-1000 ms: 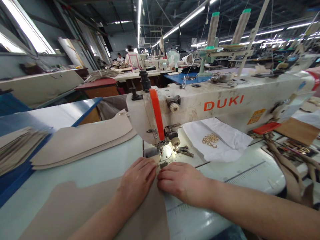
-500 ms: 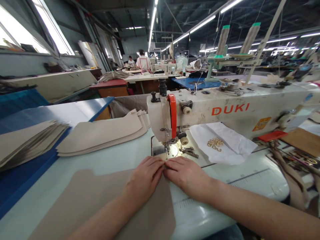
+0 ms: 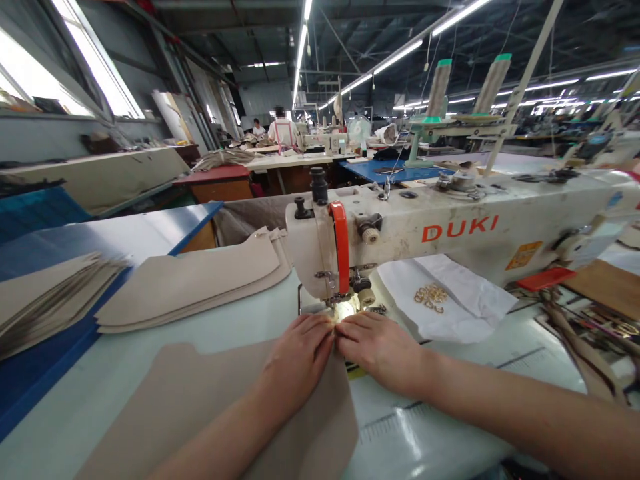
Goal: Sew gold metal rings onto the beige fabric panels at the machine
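A grey-beige fabric panel [image 3: 200, 393] lies flat on the sewing table, its top edge reaching the needle area of the white sewing machine [image 3: 303, 250]. My left hand [image 3: 300, 350] is closed, fingers pinching the panel's edge just in front of the needle. Opposite it, my right hand [image 3: 380, 347] is also closed, its fingertips meeting the left ones at that edge. The fingers cover the exact spot they pinch. Behind the right fingers the lit needle plate [image 3: 346, 308] partly shows. A yellow patch [image 3: 356, 371] peeks out under the right hand.
Several gold-coloured rings [image 3: 430, 297] lie on white paper [image 3: 475, 313] under the machine arm. Stacked fabric panels [image 3: 195, 277] sit at the left, with another stack [image 3: 50, 287] on a blue-edged table. Thread cones [image 3: 440, 90] stand behind; people work farther back.
Both hands have moved slightly forward toward the needle with the panel, covering more of the plate and metal parts beside it. The yellow patch has come into view. The camera view has shifted slightly.
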`<state>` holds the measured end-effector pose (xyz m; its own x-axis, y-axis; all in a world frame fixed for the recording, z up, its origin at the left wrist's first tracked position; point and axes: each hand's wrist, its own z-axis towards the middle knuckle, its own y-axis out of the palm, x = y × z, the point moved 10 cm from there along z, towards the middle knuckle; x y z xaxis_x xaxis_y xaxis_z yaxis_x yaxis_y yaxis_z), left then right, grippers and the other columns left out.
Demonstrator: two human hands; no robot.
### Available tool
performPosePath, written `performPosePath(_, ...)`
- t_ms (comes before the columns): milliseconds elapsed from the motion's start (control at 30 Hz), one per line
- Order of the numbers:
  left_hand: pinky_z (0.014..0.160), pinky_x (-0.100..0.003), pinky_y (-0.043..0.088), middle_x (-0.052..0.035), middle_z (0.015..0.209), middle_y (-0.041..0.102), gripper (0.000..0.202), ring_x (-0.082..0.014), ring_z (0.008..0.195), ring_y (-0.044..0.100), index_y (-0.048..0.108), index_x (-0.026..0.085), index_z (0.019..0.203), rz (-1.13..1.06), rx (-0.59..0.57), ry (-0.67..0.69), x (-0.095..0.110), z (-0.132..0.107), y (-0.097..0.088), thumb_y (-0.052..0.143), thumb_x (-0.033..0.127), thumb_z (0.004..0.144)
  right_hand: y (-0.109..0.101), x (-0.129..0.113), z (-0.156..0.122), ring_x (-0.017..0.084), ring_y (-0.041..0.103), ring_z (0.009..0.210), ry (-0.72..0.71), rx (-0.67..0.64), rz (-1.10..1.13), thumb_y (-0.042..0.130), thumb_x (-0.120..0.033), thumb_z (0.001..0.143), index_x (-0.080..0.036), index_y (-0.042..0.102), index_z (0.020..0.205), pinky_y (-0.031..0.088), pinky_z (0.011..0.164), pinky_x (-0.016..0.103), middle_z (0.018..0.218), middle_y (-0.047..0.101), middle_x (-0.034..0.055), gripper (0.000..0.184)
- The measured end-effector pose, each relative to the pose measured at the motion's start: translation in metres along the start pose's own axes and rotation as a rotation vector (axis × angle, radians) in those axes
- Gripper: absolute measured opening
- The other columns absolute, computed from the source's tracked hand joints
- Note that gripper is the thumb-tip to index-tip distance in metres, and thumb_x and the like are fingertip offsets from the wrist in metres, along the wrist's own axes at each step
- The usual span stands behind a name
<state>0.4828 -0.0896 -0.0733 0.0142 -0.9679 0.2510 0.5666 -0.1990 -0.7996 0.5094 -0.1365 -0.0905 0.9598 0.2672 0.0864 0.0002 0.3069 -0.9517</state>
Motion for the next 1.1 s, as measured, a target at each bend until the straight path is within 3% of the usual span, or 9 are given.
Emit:
performPosePath(233,0.081,-0.035,0.053,-0.0075,0.089,0.069,0.020,-0.0191,0.084,0.063,0.063,0.016,0.087,0.010,0.014,0.016,-0.007,0.008,0.002,0.043,0.016,0.088,0.004,0.011,0.004,0.020,0.052,0.098,0.055,-0.008,0.080,0.056,-0.019,0.089,-0.013,0.058,0.092,0.043,0.087,0.032,0.101,0.061,0.0075,0.006)
performPosePath(733,0.078,-0.034,0.055,-0.0063,0.088,0.070,0.020,-0.0197,0.085,0.064,0.064,0.018,0.088,0.034,0.036,0.008,-0.014,0.011,0.001,0.044,0.021,0.088,0.004,0.017,0.005,0.020,0.055,0.091,0.098,-0.002,0.086,0.052,-0.017,0.090,-0.014,0.057,0.095,0.044,0.072,0.032,0.100,0.062,0.0083,0.007)
performPosePath(1100,0.082,-0.035,0.055,-0.0071,0.092,0.070,0.020,-0.0191,0.088,0.064,0.066,0.017,0.091,0.040,-0.001,-0.015,-0.013,0.011,0.000,0.046,0.020,0.088,0.001,0.016,0.005,0.020,0.055,0.096,0.116,0.038,0.086,0.055,-0.018,0.089,-0.013,0.059,0.094,0.044,0.081,0.032,0.101,0.063,0.0071,0.008)
